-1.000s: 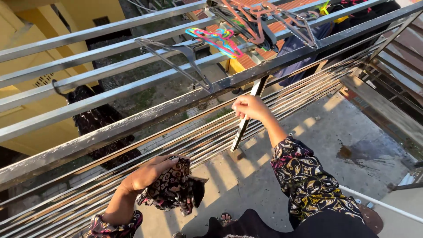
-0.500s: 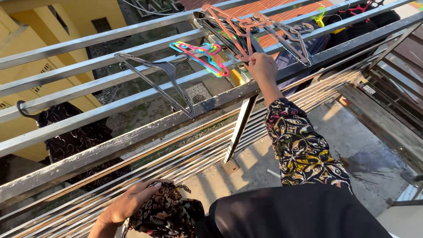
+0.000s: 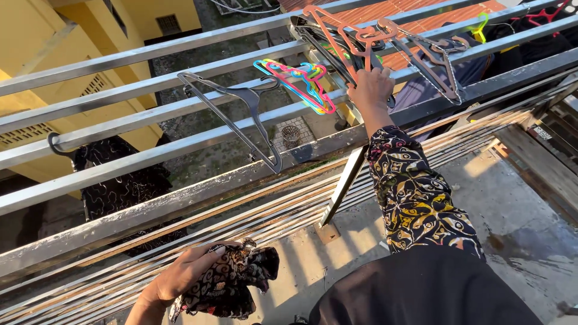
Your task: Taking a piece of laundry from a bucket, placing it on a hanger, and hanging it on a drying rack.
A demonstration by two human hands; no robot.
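While the right hand (image 3: pixel 371 88) was closed around an orange hanger (image 3: pixel 338 37) on the metal rails (image 3: pixel 150 108), the left hand (image 3: pixel 180 278) gripped a crumpled dark patterned cloth (image 3: pixel 232 283) low by the railing (image 3: pixel 180 201). Multicoloured hangers (image 3: pixel 298 81) and a grey hanger (image 3: pixel 241 114) hung nearby.

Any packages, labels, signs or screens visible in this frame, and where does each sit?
Small pale rectangular label: on the dark wooden beam at the right edge, below the railing; its marks are too small to make out.
No packages, signs or screens are in view.
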